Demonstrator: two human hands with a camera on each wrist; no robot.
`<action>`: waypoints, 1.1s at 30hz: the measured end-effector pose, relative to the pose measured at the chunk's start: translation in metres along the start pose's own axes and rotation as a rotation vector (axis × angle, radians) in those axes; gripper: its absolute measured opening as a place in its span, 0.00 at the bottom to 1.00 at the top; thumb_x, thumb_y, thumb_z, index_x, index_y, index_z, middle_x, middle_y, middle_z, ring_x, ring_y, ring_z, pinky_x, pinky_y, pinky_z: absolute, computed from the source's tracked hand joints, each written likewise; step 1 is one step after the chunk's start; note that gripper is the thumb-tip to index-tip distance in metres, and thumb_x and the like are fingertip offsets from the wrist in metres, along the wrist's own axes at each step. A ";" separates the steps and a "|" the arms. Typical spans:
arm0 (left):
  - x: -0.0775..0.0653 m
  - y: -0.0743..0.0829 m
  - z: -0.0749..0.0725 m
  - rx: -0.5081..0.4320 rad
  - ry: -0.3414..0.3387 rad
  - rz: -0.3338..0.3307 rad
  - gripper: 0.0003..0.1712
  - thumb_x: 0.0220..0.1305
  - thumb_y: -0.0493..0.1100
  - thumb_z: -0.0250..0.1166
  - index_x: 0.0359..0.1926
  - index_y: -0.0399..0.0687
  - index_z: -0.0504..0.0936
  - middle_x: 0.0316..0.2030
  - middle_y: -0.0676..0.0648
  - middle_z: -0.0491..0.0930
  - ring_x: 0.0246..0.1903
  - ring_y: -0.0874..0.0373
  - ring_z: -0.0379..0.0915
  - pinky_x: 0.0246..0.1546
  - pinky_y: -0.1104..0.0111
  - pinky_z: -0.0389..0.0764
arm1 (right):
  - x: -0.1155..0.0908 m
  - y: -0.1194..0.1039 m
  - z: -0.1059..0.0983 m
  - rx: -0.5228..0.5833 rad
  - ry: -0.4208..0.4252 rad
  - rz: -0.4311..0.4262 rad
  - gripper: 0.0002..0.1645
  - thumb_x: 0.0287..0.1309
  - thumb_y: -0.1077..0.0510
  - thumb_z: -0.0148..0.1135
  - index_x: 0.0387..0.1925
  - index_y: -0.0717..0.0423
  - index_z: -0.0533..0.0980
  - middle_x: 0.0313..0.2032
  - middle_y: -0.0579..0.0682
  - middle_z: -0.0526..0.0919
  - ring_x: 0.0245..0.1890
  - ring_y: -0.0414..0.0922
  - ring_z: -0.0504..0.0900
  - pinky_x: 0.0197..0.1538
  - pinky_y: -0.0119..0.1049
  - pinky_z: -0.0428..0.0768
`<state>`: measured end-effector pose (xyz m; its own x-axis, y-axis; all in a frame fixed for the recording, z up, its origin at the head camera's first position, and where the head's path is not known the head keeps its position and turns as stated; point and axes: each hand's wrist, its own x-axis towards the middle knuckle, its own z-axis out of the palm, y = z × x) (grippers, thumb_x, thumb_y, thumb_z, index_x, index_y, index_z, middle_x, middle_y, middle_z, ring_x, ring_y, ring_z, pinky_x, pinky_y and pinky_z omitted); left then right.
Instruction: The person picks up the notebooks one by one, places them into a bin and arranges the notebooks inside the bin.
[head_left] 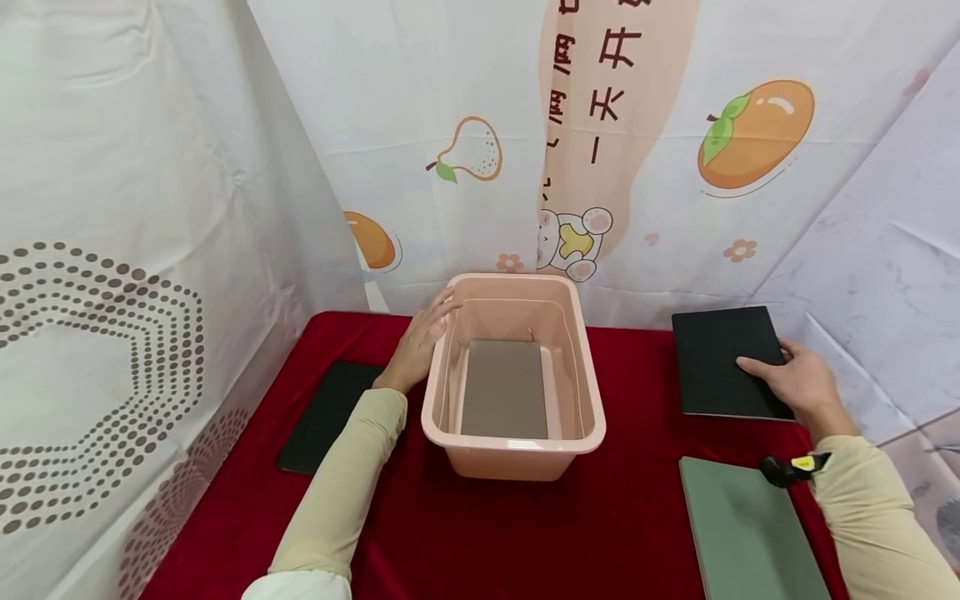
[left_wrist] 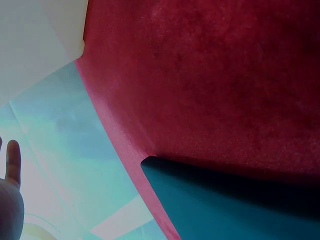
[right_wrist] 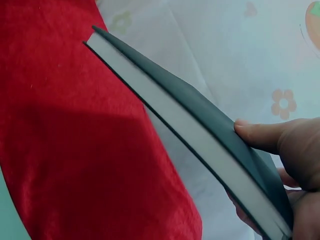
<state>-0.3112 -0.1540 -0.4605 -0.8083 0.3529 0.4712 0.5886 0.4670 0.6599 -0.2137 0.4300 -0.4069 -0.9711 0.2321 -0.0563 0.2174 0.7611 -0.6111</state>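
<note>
Right hand (head_left: pixel 797 379) grips black notebook (head_left: pixel 723 358); fingers beneath hidden.

Both arms wear long, close-fitting sleeves of pale beige knit fabric that run down to the wrists, and both hands are bare. The left sleeve (head_left: pixel 341 483) creases softly along the forearm, and near the elbow a strip of white cloth (head_left: pixel 296 586) shows beneath it. The right sleeve (head_left: pixel 873 508) bunches in folds behind the wrist, where a small black wrist-strap device with a yellow label (head_left: pixel 793 467) sits.
</note>
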 end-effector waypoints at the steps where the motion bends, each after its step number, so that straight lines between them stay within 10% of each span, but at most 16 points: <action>1: 0.000 0.000 0.000 -0.002 0.000 0.001 0.30 0.83 0.55 0.35 0.73 0.51 0.70 0.81 0.58 0.53 0.80 0.54 0.48 0.75 0.43 0.51 | -0.001 -0.002 0.000 0.022 -0.004 0.002 0.57 0.67 0.36 0.60 0.76 0.72 0.51 0.64 0.80 0.68 0.30 0.41 0.82 0.29 0.27 0.76; 18: 0.001 0.002 0.002 -0.008 0.011 0.000 0.31 0.82 0.58 0.34 0.72 0.52 0.71 0.80 0.60 0.54 0.79 0.56 0.50 0.73 0.46 0.55 | -0.003 -0.038 0.000 0.215 -0.052 -0.021 0.60 0.66 0.35 0.62 0.81 0.61 0.43 0.62 0.67 0.70 0.25 0.33 0.85 0.32 0.34 0.85; 27: 0.001 0.000 0.002 -0.005 0.012 0.001 0.30 0.83 0.56 0.34 0.72 0.51 0.71 0.80 0.59 0.54 0.79 0.55 0.50 0.73 0.45 0.54 | -0.003 -0.048 -0.001 0.244 -0.033 -0.024 0.56 0.67 0.36 0.60 0.81 0.60 0.47 0.44 0.35 0.72 0.26 0.28 0.82 0.32 0.30 0.84; 33: 0.001 0.000 0.001 0.001 0.018 -0.002 0.30 0.82 0.55 0.35 0.72 0.51 0.71 0.80 0.59 0.54 0.80 0.56 0.49 0.75 0.45 0.53 | -0.004 -0.058 -0.002 0.243 -0.022 -0.043 0.57 0.68 0.37 0.60 0.81 0.60 0.43 0.60 0.63 0.71 0.23 0.29 0.82 0.31 0.30 0.84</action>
<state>-0.3119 -0.1528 -0.4609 -0.8096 0.3373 0.4803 0.5869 0.4681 0.6606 -0.2224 0.3860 -0.3701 -0.9814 0.1875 -0.0415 0.1482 0.6017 -0.7849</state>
